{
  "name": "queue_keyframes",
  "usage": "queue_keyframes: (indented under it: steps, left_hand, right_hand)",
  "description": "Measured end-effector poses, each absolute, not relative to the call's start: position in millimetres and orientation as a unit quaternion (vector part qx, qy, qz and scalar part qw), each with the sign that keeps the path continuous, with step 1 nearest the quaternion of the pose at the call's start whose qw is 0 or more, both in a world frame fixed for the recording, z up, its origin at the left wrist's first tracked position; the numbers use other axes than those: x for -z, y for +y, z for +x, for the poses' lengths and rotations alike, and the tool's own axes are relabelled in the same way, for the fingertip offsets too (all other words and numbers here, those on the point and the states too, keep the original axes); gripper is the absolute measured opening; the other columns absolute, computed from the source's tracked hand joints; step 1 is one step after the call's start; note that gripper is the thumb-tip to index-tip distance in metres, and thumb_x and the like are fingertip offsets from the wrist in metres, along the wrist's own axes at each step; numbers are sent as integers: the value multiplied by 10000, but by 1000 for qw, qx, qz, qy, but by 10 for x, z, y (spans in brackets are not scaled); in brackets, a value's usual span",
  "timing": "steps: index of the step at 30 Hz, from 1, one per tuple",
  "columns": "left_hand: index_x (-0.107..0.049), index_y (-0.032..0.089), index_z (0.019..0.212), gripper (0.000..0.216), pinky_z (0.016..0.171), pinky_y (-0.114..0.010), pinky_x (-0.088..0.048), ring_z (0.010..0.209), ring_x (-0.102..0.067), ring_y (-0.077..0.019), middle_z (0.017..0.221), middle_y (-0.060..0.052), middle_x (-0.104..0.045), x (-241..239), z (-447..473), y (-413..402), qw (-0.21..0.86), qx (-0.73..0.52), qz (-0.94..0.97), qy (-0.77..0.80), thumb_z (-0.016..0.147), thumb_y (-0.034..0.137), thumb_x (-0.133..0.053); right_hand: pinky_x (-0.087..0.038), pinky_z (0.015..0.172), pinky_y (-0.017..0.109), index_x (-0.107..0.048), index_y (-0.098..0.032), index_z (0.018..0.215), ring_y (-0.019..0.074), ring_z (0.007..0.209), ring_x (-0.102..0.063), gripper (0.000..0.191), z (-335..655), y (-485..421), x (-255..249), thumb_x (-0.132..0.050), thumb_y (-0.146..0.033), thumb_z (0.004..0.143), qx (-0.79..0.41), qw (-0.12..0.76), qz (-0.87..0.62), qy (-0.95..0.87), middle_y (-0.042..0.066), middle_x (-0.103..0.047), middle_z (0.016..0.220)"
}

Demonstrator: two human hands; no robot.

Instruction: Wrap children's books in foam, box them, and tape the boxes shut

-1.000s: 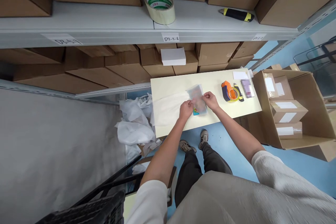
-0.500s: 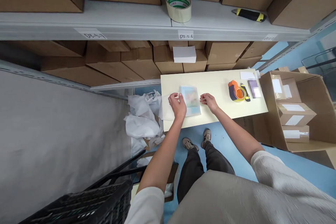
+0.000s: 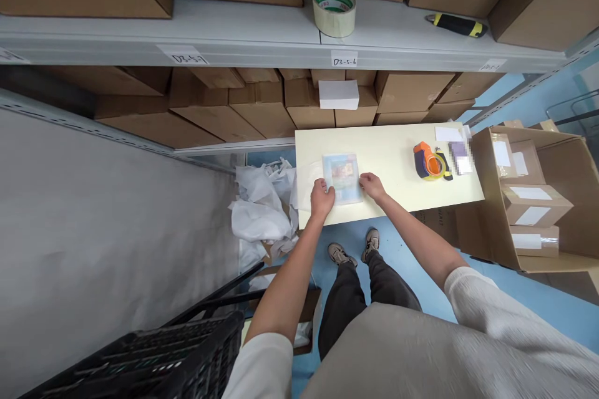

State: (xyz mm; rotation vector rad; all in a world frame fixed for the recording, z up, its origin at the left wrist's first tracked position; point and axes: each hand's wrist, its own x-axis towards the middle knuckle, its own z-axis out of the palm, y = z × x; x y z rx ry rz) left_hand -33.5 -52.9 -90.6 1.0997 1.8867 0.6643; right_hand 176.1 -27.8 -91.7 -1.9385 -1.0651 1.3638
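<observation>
On the cream tabletop (image 3: 393, 193) lies a flat, light-blue printed packet (image 3: 344, 177) with a blurred picture on its front, covered in translucent wrap. A loose flap of that wrap (image 3: 309, 181) spreads to the left of it. My left hand (image 3: 322, 199) grips the packet's lower left edge, its thumb on top and the other fingers bent. At the right edge, my right hand (image 3: 372, 185) pinches the packet's side between thumb and fingers. To the right, an orange tape dispenser (image 3: 425, 159) stands beside a yellow and black tape measure or tool (image 3: 443, 165).
An open carton (image 3: 580, 181) with several labelled boxes stands right of the table. Crumpled white plastic (image 3: 259, 212) lies to the left, above a black crate (image 3: 187, 349). A tape roll (image 3: 334, 11) and a cutter (image 3: 456, 24) rest on the shelf (image 3: 243, 19).
Both hands have come down onto the packet's two sides. My right hand has closed on its right edge, and the packet looks flatter and clearer. The whole view has shifted slightly.
</observation>
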Motion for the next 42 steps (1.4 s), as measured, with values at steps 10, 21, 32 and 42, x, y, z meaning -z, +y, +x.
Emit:
queue_keyframes:
  steps: [10,21,32,42]
  left_hand:
    - [-608,228,1355,472,1051,-395,-575,1194,-735,-245,1376,-127,-725,937,-3,-515,496,-275,476,672,889,203,-677]
    - [-715,240,1246,367,1208,-492,-464,1328,-636,-312,1357,-124,-722,869,-215,-560,349,-209,651,641,946,122,-540]
    - [-708,240,1170,306,1109,-516,-447,1291,-585,-379,1311,-184,-653,796,-844,-416,225,-113,648,719,972,129,-502]
    - [-711,228,1061,264,1090,-507,-442,1257,-613,-372,1211,-201,-693,796,-1080,-124,213,-59,704,675,997,153,-466]
  right_hand:
    - [-485,686,293,-595,-244,810,172,699,-548,123,2037,-184,958,-633,-339,743,-451,256,-757,-398,-43,-579,715]
    - [-516,845,376,-618,-246,867,242,807,-588,94,2586,-84,1015,-613,-294,786,-356,233,-797,-429,23,-635,811]
    - [-431,1073,520,-698,-174,1306,361,1213,-540,388,1846,-403,780,-512,-164,966,-266,155,-600,-738,183,-643,1305]
    - [-449,1013,485,-674,-212,1208,343,1184,-546,216,1100,-598,972,-598,-245,1009,-304,65,-543,-780,141,-639,1273]
